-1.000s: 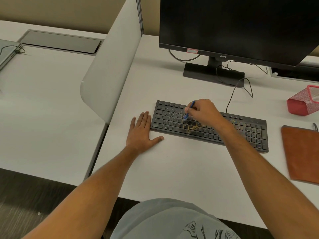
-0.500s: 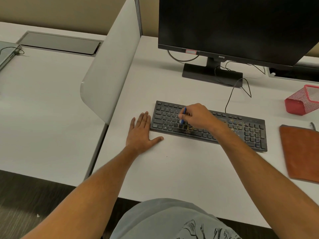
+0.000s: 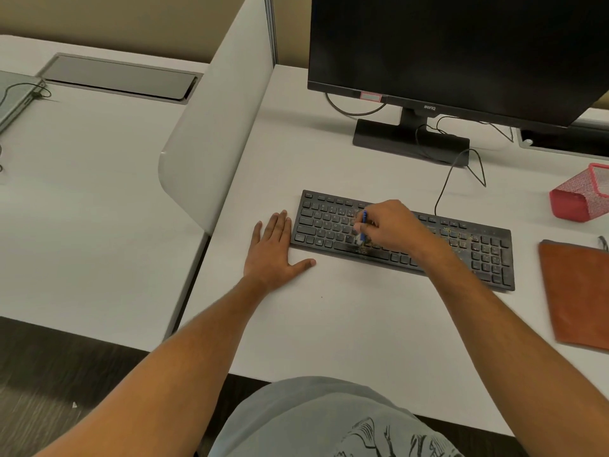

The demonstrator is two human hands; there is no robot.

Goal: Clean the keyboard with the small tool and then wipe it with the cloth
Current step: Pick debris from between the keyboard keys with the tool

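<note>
1. Head view looks down at a white surface point(image 3: 346, 324) where a black keyboard point(image 3: 487, 252) lies in front of the person.
2. The right hand point(image 3: 392, 225) is over the middle of the keyboard, its fingers curled around a small blue tool point(image 3: 363, 225).
3. The tool stands nearly upright, and its pale lower end meets the keys just below and left of this hand; yellowish dirt shows on the keys there and also farther right of the hand.
4. The left hand point(image 3: 273, 255) lies flat on the surface, fingers straight and together, thumb spread out, holding nothing.
5. Its fingertips are just beside the left end of the keyboard; whether they touch it I cannot tell.
6. An orange-brown cloth point(image 3: 576, 291) lies flat on the surface well to the right of the right hand, past the right end of the keyboard.
7. Beyond the right hand stands a dark monitor point(image 3: 461, 47) on its base, with cables near it.
8. A red mesh holder point(image 3: 576, 199) lies on its side far right of the right hand, behind the cloth.
9. A white divider panel point(image 3: 214, 143) rises left of the left hand, and a grey laptop point(image 3: 16, 97) is on the neighbouring desk, far left.
</note>
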